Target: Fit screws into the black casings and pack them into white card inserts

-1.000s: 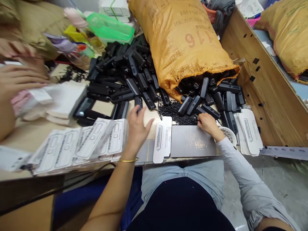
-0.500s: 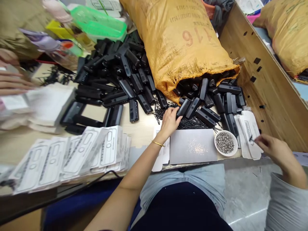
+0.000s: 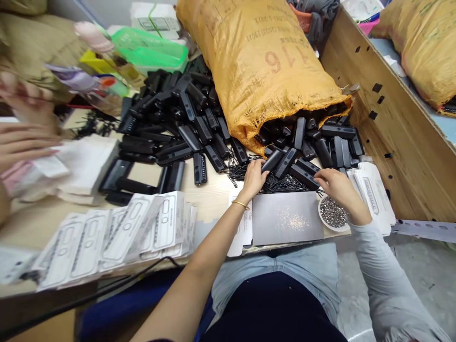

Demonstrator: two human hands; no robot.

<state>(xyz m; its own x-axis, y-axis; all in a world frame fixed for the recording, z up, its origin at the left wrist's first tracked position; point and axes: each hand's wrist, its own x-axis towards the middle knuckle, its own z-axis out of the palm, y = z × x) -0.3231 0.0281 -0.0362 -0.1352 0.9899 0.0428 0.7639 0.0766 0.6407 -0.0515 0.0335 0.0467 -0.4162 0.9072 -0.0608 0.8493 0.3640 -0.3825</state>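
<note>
My left hand (image 3: 253, 179) rests with bent fingers and thumb around the near end of a black oblong plastic case (image 3: 272, 160), above thin black rods (image 3: 285, 184). My right hand (image 3: 335, 188) has its fingertips drawn together near the front end of another black case (image 3: 305, 175); whatever lies between them is too small to make out. Beneath its wrist stands a white bowl (image 3: 322, 217) of small metal pieces, partly covered. A grey plate (image 3: 269, 221) with tiny brass-coloured bits (image 3: 294, 219) lies between my forearms.
A yellow woven sack (image 3: 281, 76) spills black cases at the back. More cases (image 3: 178, 109) are heaped left, behind printed white cards (image 3: 124, 232). Another stack of cards (image 3: 374, 194) stands right, beside a wooden side board (image 3: 395, 118). Another person's hands (image 3: 26, 128) are at far left.
My right hand has moved left from the right-hand card stack to the black cases behind the bowl. My left hand stays at the same case. The view has shifted slightly.
</note>
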